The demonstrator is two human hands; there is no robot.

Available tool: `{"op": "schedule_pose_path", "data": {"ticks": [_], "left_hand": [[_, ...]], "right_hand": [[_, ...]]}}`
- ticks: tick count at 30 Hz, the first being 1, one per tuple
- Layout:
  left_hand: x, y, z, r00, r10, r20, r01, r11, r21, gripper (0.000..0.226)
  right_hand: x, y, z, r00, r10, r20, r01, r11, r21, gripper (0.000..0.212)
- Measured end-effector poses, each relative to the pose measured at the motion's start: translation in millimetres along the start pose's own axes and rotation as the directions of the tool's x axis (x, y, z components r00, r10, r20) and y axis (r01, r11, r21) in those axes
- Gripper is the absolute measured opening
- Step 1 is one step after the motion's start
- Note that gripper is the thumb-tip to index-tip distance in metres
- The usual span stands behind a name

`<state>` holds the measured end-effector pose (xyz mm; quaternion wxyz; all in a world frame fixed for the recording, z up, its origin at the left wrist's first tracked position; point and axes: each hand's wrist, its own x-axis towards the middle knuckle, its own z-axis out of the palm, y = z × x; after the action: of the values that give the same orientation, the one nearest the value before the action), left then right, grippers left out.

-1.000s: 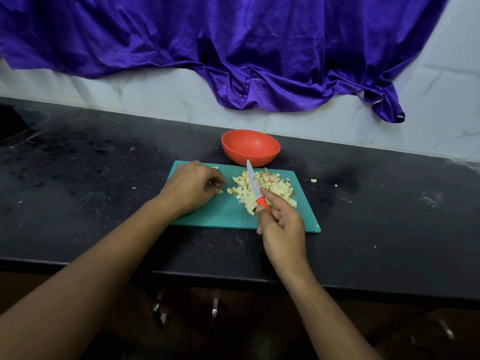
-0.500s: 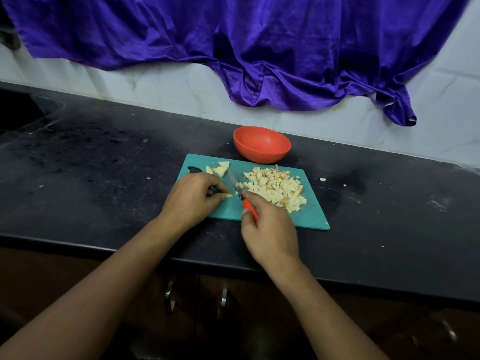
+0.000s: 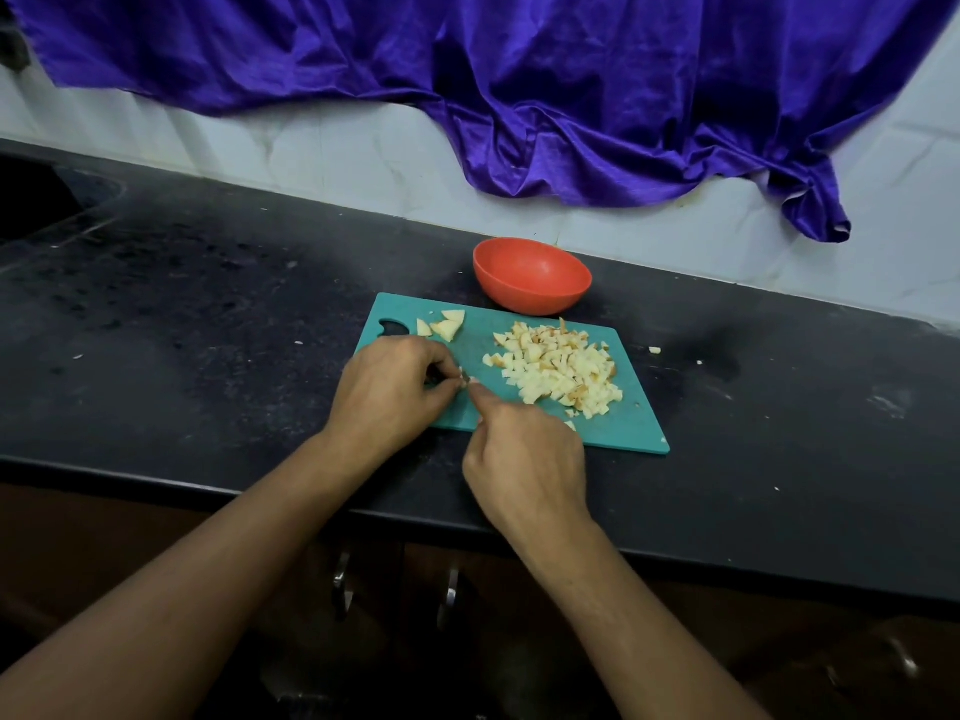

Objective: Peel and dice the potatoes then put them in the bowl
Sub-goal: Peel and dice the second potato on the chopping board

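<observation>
Teal plastic cutting board [image 3: 613, 433], flat and rectangular, on a speckled black counter [image 3: 234, 330]. Diced potato [image 3: 558, 374], pale rough cubes, is heaped on the board's right half, with larger wedges [image 3: 448, 327] at the far left. A smooth round orange bowl [image 3: 530, 275] sits just behind. The left hand [image 3: 387, 392] pinches a small potato piece [image 3: 462, 385]. The right hand [image 3: 524, 459] is curled round a knife [image 3: 466, 378], only the blade tip showing.

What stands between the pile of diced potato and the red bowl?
Nothing visible does. Only a strip of bare cutting board lies between the diced potato pile and the bowl, which sits at the board's far edge.
</observation>
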<state>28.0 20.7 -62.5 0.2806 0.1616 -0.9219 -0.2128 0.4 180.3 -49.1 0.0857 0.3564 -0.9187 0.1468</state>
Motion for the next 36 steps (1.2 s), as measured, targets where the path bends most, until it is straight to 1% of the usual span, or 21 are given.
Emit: {"op": "schedule_pose_path", "data": {"ticks": [2, 5, 7, 14, 25, 28, 30, 34, 36], "left_hand": [[0, 0, 0, 1.000, -0.009, 0.003, 0.009, 1.000, 0.002, 0.003], [-1, -1, -1, 1.000, -0.014, 0.010, 0.014, 1.000, 0.010, 0.004], [-2, -1, -1, 1.000, -0.011, 0.011, 0.011, 1.000, 0.025, 0.005], [-4, 3, -3, 1.000, -0.008, 0.001, 0.008, 1.000, 0.008, 0.004], [-3, 5, -5, 1.000, -0.016, 0.002, 0.016, 1.000, -0.019, 0.005], [-3, 5, -5, 1.000, -0.014, 0.000, 0.014, 1.000, -0.014, 0.006], [-4, 4, -6, 1.000, -0.012, 0.001, 0.012, 1.000, -0.016, 0.008], [-5, 2, -6, 1.000, -0.011, 0.017, 0.011, 1.000, -0.027, 0.010], [-5, 2, -6, 1.000, -0.012, 0.021, 0.012, 0.999, -0.029, 0.010]], "right_hand": [[-2, 3, -1, 1.000, 0.000, -0.008, 0.000, 1.000, 0.024, 0.052], [-8, 8, -3, 0.996, 0.050, -0.067, -0.038, 0.984, 0.173, 0.048], [-10, 8, -3, 0.992, 0.057, -0.108, -0.032, 0.974, 0.225, 0.047], [-6, 1, 0, 0.995, 0.000, -0.105, 0.019, 0.984, 0.177, 0.045], [-4, 3, 1, 0.997, -0.057, -0.050, 0.059, 0.998, 0.038, 0.052], [-9, 6, -1, 0.997, -0.065, -0.041, 0.066, 0.997, 0.036, 0.052], [-10, 9, -2, 0.998, -0.045, -0.044, 0.049, 0.995, 0.087, 0.049], [-10, 15, -3, 0.993, 0.079, -0.088, -0.047, 0.947, 0.317, 0.045], [-10, 14, -2, 0.992, 0.078, -0.104, -0.039, 0.939, 0.342, 0.045]]}}
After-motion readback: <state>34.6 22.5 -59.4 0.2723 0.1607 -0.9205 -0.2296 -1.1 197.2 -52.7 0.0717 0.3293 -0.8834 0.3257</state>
